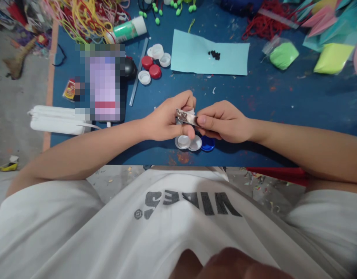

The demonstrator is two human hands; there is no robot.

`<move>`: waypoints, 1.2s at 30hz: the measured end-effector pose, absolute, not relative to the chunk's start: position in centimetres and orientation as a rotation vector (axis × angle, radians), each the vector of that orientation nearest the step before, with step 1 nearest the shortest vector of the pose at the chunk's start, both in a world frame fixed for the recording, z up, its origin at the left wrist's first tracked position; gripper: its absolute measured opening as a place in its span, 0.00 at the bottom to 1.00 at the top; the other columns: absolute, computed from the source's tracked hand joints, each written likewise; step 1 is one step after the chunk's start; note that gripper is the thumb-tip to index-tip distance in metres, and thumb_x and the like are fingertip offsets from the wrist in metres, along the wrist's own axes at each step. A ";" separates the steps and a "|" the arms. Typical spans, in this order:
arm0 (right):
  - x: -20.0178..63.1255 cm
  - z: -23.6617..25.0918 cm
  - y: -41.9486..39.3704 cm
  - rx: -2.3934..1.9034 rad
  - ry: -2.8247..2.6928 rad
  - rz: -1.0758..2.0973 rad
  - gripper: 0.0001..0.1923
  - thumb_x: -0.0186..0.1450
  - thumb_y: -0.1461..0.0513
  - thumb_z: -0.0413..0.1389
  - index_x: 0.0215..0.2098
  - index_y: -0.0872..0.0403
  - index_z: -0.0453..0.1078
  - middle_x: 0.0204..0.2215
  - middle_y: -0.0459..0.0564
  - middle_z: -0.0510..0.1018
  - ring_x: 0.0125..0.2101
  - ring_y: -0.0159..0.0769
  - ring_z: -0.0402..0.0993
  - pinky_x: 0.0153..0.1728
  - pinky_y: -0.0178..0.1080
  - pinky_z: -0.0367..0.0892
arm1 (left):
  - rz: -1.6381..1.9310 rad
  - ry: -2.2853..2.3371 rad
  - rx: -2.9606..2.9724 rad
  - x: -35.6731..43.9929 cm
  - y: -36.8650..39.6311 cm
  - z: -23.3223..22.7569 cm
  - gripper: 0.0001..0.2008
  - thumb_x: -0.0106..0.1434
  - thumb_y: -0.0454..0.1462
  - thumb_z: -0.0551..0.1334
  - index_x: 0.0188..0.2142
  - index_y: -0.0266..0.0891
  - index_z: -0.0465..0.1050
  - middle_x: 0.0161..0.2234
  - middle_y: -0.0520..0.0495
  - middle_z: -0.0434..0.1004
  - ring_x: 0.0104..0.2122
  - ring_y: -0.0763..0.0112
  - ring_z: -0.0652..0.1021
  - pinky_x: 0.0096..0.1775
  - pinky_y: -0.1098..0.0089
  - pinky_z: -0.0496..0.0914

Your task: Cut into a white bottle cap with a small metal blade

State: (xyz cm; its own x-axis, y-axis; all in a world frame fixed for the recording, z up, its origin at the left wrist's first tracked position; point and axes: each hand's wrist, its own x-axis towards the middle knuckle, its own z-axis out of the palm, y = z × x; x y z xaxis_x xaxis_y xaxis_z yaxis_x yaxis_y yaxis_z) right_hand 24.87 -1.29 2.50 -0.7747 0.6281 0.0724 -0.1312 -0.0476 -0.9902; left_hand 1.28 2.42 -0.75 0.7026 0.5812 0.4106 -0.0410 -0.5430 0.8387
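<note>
My right hand (221,121) pinches a short flat metal-looking strip (186,116) with dark brown stains, like a blade, between thumb and fingers. Its free end reaches across to my left hand (171,118), whose fingers are curled and whose thumb points toward the right hand. A bit of something whitish shows behind the strip at the left fingers; what it is stays hidden. Just below the hands, two white bottle caps (183,142) and a blue bottle cap (207,143) lie on the blue table (265,97).
Beyond the hands lies a light blue paper (190,58) with small black beads (215,55). Red caps (155,71) and white caps sit left of it, beside a clear stick (138,71). A phone (104,85), white pouch (59,120), glue bottle (127,30), tangled cords (85,17) and a green packet (283,55) surround them.
</note>
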 end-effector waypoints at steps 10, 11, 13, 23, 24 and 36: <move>24.4 2.5 -1.5 -0.412 -1.751 1.837 0.23 0.84 0.53 0.57 0.38 0.62 0.76 0.21 0.40 0.67 0.18 0.20 0.57 0.19 0.26 0.50 | 0.694 0.577 1.857 1.5 1.9 0.4 0.44 0.53 0.72 0.75 0.34 0.46 0.51 0.27 0.57 0.61 0.27 0.73 0.63 0.29 0.67 0.60; 24.4 2.5 -1.4 -0.412 -1.762 1.836 0.23 0.84 0.53 0.57 0.38 0.62 0.76 0.20 0.40 0.66 0.18 0.20 0.57 0.19 0.26 0.50 | 0.689 0.577 1.845 1.5 1.9 0.5 0.44 0.52 0.72 0.76 0.34 0.46 0.51 0.26 0.58 0.61 0.27 0.73 0.63 0.29 0.67 0.60; 24.4 2.4 -1.4 -0.400 -1.776 1.830 0.23 0.84 0.53 0.56 0.38 0.62 0.76 0.20 0.39 0.66 0.18 0.20 0.57 0.19 0.26 0.50 | 0.680 0.560 1.811 1.6 1.9 0.8 0.44 0.52 0.70 0.77 0.33 0.46 0.51 0.26 0.58 0.60 0.26 0.74 0.62 0.28 0.67 0.59; 24.4 2.6 -1.2 -0.365 -1.844 1.777 0.24 0.85 0.53 0.55 0.37 0.61 0.75 0.18 0.38 0.65 0.17 0.20 0.56 0.19 0.26 0.50 | 0.627 0.476 1.784 1.9 2.1 1.5 0.44 0.53 0.73 0.74 0.33 0.46 0.50 0.26 0.59 0.59 0.24 0.78 0.60 0.25 0.71 0.59; 24.4 2.6 -1.2 -0.365 -1.847 1.769 0.24 0.85 0.52 0.56 0.37 0.61 0.75 0.18 0.39 0.65 0.17 0.20 0.56 0.19 0.26 0.50 | 0.627 0.472 1.780 1.9 2.1 1.6 0.44 0.54 0.73 0.73 0.33 0.45 0.50 0.26 0.59 0.59 0.24 0.78 0.60 0.25 0.71 0.58; 24.4 2.1 -1.4 -0.473 -1.874 1.645 0.25 0.84 0.49 0.56 0.37 0.59 0.75 0.18 0.39 0.65 0.18 0.22 0.57 0.20 0.28 0.51 | 0.573 0.558 1.925 1.3 2.3 1.5 0.40 0.58 0.71 0.73 0.29 0.43 0.56 0.23 0.58 0.58 0.25 0.76 0.61 0.28 0.71 0.57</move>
State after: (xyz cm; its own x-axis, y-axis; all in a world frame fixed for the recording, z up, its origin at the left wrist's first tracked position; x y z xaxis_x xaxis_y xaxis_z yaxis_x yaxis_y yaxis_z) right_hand 24.40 -1.40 2.11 -0.7600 0.6187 0.1991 -0.1172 0.1709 -0.9783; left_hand 1.26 2.30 1.54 0.7805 0.6080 0.1452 0.1294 -0.3844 0.9140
